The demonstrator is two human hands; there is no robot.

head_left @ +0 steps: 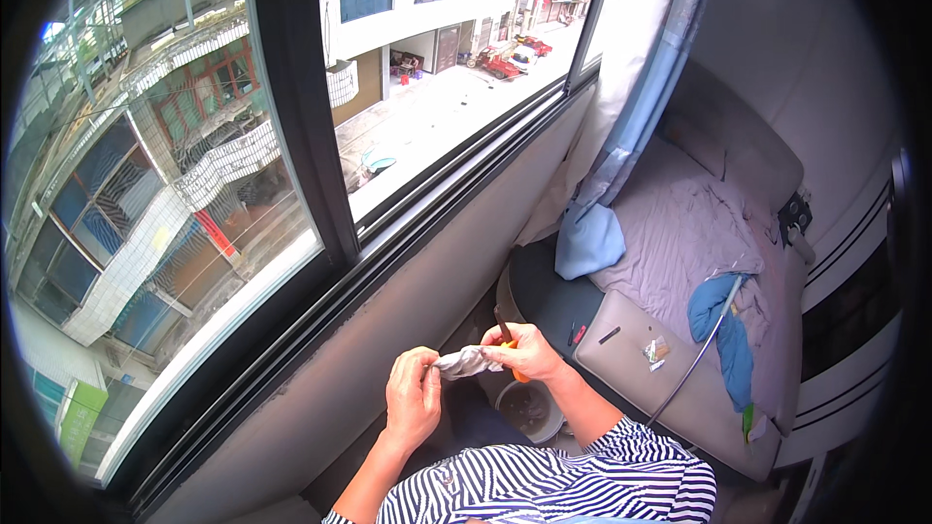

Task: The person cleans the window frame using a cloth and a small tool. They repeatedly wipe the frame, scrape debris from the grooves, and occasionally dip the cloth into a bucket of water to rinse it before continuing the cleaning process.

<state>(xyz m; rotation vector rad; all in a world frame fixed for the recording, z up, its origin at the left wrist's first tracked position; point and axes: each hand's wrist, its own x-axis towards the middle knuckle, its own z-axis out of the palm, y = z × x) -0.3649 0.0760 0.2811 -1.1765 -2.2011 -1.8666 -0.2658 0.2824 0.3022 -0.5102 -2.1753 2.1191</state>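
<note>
A crumpled greyish-white cloth (pixel 462 363) stretches between my two hands. My left hand (pixel 413 389) pinches its left end between thumb and fingers. The other end is held by my right hand (pixel 531 355), which also grips an orange-handled tool (pixel 520 375). A dark narrow part of that tool sticks up above the fingers; its exact kind is unclear. Below my right wrist stands a white bucket (pixel 555 431) with murky water in it, partly covered by my forearm.
The sliding window's lower track (pixel 466 193) runs along the wall at left, open onto a street. A blue curtain (pixel 655 73) hangs beside it. On the bed's padded footboard (pixel 619 378) lie small items, a metal pole (pixel 692 360) and a blue cloth (pixel 732 356).
</note>
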